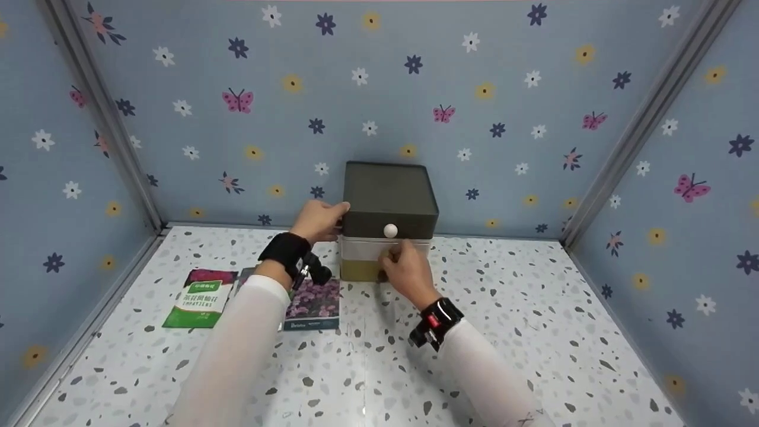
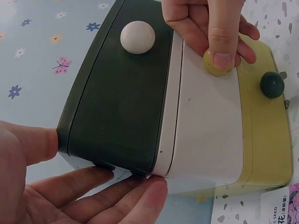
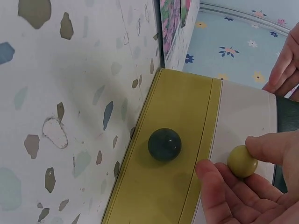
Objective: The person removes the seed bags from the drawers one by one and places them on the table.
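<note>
A small drawer box stands against the back wall, with a dark green drawer (image 1: 367, 226) on top, a white drawer (image 2: 205, 126) in the middle and an olive-yellow drawer (image 3: 187, 112) at the bottom. My right hand (image 1: 409, 274) pinches the round yellow knob (image 3: 242, 161) of the white drawer between thumb and fingers. At the box's upper left corner, my left hand (image 1: 320, 220) touches it, thumb at the top edge and fairly straight fingers along the side. A white knob (image 1: 390, 230) is on the green drawer, and a dark green knob (image 3: 164, 144) on the yellow one.
To the left lies a green-and-white seed packet (image 1: 200, 299). Nearer the box is a packet with purple flowers (image 1: 314, 302), partly covered by my left arm. Flower-patterned walls (image 1: 379, 89) enclose the speckled tabletop (image 1: 504, 332) at the back and both sides.
</note>
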The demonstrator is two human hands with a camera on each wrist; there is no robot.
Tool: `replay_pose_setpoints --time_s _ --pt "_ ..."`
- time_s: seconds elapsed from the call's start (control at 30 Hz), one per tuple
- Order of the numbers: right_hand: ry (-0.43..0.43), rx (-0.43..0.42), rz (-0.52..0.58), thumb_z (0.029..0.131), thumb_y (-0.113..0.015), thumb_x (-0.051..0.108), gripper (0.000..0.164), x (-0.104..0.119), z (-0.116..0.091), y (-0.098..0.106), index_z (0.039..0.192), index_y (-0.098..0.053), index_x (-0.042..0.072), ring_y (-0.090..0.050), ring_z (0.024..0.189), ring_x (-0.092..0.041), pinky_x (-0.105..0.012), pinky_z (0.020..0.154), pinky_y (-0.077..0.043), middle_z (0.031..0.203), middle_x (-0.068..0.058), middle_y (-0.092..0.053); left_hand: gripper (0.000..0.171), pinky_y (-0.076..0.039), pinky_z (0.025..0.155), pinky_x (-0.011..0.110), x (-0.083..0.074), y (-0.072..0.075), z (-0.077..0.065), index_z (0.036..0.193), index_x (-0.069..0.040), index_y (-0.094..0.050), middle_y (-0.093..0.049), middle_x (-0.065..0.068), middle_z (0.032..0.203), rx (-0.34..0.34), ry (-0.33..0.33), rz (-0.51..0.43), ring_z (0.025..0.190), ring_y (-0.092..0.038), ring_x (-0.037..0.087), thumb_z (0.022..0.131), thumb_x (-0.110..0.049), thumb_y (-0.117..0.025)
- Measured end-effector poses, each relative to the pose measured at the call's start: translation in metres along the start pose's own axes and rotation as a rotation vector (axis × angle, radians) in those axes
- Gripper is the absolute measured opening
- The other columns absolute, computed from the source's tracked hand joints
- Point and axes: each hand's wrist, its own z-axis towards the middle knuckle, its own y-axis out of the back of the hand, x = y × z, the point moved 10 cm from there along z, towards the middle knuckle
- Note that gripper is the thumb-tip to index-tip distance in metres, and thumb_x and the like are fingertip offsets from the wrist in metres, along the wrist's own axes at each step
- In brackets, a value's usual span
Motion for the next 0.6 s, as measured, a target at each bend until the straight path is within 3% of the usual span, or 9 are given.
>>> replay_pose_setpoints --time_s 0.3,0.6 --pt "-0.001 0.016 0.03 0.104 -0.077 0.02 0.016 -0.001 -0.006 0.002 0.106 -0.066 0.009 -0.07 0.083 -0.019 -0.038 0.076 -0.061 0.099 -0.005 -0.075 0.05 -0.061 0.105 0.048 0.001 0.0 0.002 0.126 0.014 -0.069 -0.069 0.032 0.134 0.002 0.006 -0.009 0.124 -0.074 0.045 0.115 -0.034 -0.059" --pt "-0.067 0.036 0.09 0.102 -0.08 0.021 0.02 -0.009 -0.016 0.005 0.107 -0.067 0.008 -0.068 0.08 -0.019 -0.037 0.071 -0.059 0.095 -0.004 -0.072 0.043 -0.063 0.102 0.046 0.004 0.0 0.007 0.105 0.008 -0.065 -0.07 0.03 0.132 -0.008 0.013 -0.018 0.119 -0.075 0.043 0.115 -0.034 -0.06"
